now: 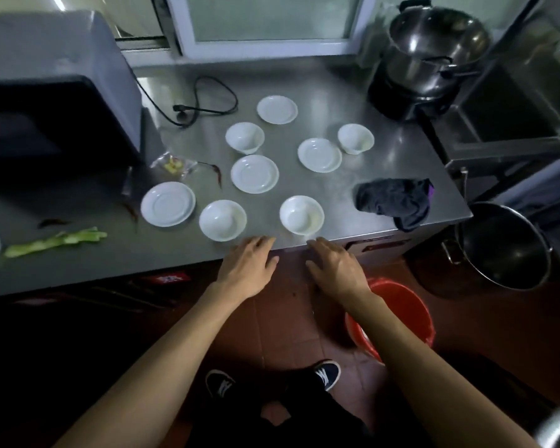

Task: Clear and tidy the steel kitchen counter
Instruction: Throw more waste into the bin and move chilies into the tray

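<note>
White saucers (254, 173) and bowls (301, 215) are spread over the steel counter (320, 88), with a dark cloth (393, 202) laid near its right edge. The left hand (248, 265) and right hand (335, 266) are held at the front edge, fingers relaxed, nothing gripped. A red bucket (398, 315) is seen on the floor below.

My left hand (248, 265) and right hand (335, 270) flat at steel counter (304, 88) edge, holding nothing; white bowls (301, 215) just beyond fingertips.
</note>
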The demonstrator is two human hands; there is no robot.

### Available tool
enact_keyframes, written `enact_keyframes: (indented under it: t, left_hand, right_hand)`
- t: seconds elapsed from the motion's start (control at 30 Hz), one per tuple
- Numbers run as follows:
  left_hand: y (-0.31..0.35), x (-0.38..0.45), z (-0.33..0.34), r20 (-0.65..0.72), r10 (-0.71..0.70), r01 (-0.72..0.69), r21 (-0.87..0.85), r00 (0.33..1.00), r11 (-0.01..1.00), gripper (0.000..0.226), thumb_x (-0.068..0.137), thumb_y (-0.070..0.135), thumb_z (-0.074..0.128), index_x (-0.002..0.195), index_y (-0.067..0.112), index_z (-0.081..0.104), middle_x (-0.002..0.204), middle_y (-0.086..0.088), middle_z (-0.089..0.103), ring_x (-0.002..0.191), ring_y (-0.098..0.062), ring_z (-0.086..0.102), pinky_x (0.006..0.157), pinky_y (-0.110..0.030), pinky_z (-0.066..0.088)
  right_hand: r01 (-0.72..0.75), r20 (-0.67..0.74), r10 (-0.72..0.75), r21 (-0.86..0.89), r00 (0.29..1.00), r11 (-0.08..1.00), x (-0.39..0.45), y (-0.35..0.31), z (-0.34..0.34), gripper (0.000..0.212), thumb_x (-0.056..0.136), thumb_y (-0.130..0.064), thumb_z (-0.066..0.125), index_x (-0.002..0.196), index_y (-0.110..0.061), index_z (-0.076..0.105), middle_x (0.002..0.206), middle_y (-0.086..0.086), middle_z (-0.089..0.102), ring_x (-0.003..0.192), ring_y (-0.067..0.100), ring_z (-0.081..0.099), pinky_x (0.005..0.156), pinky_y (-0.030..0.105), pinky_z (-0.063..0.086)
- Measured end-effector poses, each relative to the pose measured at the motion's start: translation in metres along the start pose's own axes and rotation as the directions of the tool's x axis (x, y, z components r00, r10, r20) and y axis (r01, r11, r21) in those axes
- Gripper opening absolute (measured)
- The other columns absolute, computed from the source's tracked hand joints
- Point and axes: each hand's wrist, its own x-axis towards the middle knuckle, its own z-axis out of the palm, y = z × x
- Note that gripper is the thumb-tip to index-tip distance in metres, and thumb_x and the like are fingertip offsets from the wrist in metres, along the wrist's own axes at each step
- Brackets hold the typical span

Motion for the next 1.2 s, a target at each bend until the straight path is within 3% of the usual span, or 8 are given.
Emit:
enact_keyframes:
  t: [0.2, 0.33, 0.6, 0.8, 1.1, 1.2]
  left_hand:
    - [-0.087, -0.047, -0.027, -0.084, -0.094, 0.093, -0.021, 0.992, 0.995, 0.039, 0.097, 0.038, 0.053, 0.131, 0.020, 0.052, 0.127, -0.003, 0.064, 0.115, -0.027, 0.058, 0.091, -0.046, 0.051]
    - [-0.145, -0.084, -0.041, -0.123, -0.192, 0.186, -0.053, 0.974, 0.981, 0.041, 0.095, 0.038, 0.055, 0.131, 0.019, 0.053, 0.129, -0.003, 0.063, 0.119, -0.027, 0.057, 0.094, -0.048, 0.049]
    - [-0.229, -0.146, -0.066, -0.199, -0.387, 0.371, -0.111, 0.900, 0.922, 0.045, 0.097, 0.035, 0.054, 0.138, 0.015, 0.053, 0.138, -0.005, 0.058, 0.129, -0.025, 0.050, 0.103, -0.042, 0.045]
    - [-0.280, -0.173, -0.063, -0.126, -0.557, 0.531, -0.191, 0.821, 0.826, 0.053, 0.101, 0.041, 0.044, 0.149, 0.017, 0.041, 0.153, -0.003, 0.042, 0.142, -0.020, 0.034, 0.114, -0.043, 0.032]
    - [-0.358, -0.176, -0.094, -0.112, -0.666, 0.642, -0.188, 0.738, 0.743, 0.054, 0.101, 0.036, 0.045, 0.150, 0.016, 0.038, 0.153, -0.006, 0.042, 0.141, -0.023, 0.036, 0.114, -0.044, 0.032]
    - [-0.385, -0.177, -0.109, -0.107, -0.712, 0.694, -0.161, 0.694, 0.701, 0.054, 0.100, 0.035, 0.046, 0.150, 0.017, 0.038, 0.154, -0.005, 0.041, 0.141, -0.023, 0.036, 0.114, -0.044, 0.032]
  right_hand:
    - [0.111, 0.027, -0.110, -0.040, 0.994, 0.993, 0.018, -0.089, 0.029, 0.047, 0.090, -0.023, 0.063, 0.136, -0.017, 0.056, 0.138, 0.005, 0.058, 0.121, 0.032, 0.057, 0.095, 0.046, 0.049]
    - [0.201, 0.032, -0.201, -0.017, 0.979, 0.979, 0.028, -0.153, 0.050, 0.045, 0.087, -0.019, 0.064, 0.131, -0.014, 0.059, 0.128, 0.009, 0.063, 0.111, 0.038, 0.061, 0.089, 0.050, 0.052]
    - [0.394, 0.121, -0.387, -0.039, 0.914, 0.918, 0.057, -0.256, 0.086, 0.048, 0.092, -0.027, 0.064, 0.138, -0.018, 0.055, 0.140, 0.006, 0.057, 0.122, 0.032, 0.058, 0.098, 0.045, 0.049]
    - [0.473, 0.231, -0.455, -0.026, 0.860, 0.881, 0.082, -0.308, 0.120, 0.050, 0.094, -0.027, 0.061, 0.142, -0.019, 0.051, 0.146, 0.006, 0.052, 0.129, 0.031, 0.052, 0.103, 0.045, 0.042]
    - [0.590, 0.285, -0.588, 0.087, 0.757, 0.803, 0.150, -0.385, 0.163, 0.044, 0.089, -0.024, 0.063, 0.131, -0.016, 0.057, 0.124, 0.006, 0.062, 0.105, 0.034, 0.061, 0.083, 0.042, 0.051]
    - [0.612, 0.313, -0.614, 0.120, 0.724, 0.782, 0.176, -0.410, 0.174, 0.045, 0.090, -0.026, 0.061, 0.134, -0.019, 0.055, 0.126, 0.004, 0.061, 0.109, 0.032, 0.059, 0.087, 0.041, 0.047]
